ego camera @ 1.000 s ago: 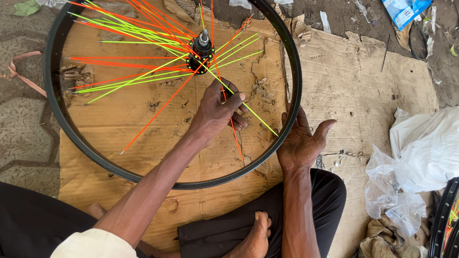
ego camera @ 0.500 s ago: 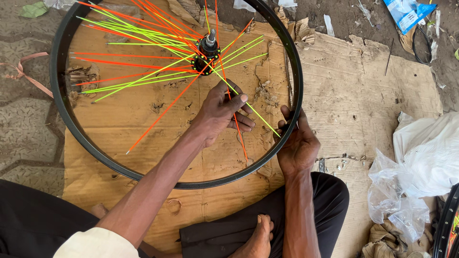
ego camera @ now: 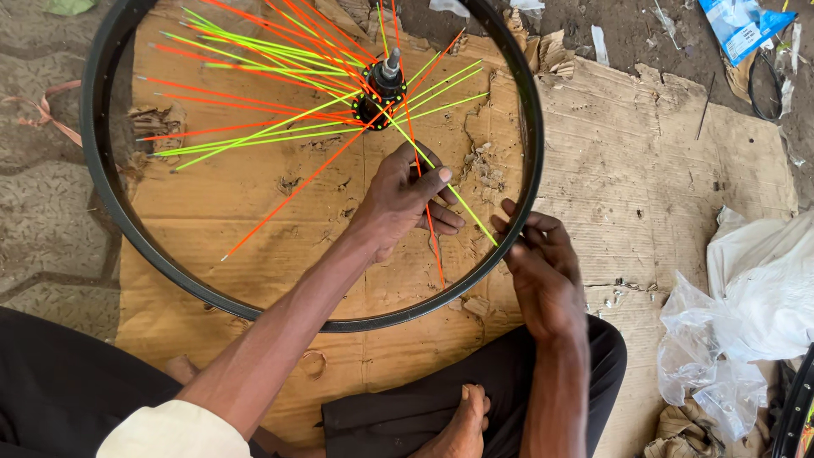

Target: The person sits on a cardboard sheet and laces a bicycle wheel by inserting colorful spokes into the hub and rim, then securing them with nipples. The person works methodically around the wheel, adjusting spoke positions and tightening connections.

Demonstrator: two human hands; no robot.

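From the head view, a black wheel rim [ego camera: 110,212] lies flat on torn cardboard [ego camera: 661,170] on the floor, orange and green spokes fanning from its hub [ego camera: 377,97]. The left hand [ego camera: 407,199] reaches inside the rim, its grip closed on a green spoke [ego camera: 462,199]. The right hand [ego camera: 543,271] grips the rim's near edge, fingers curled over it. A clear plastic bag [ego camera: 746,314] lies well apart to the right.

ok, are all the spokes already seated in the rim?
No: many orange and green spokes fan from the hub with free ends short of the black rim.
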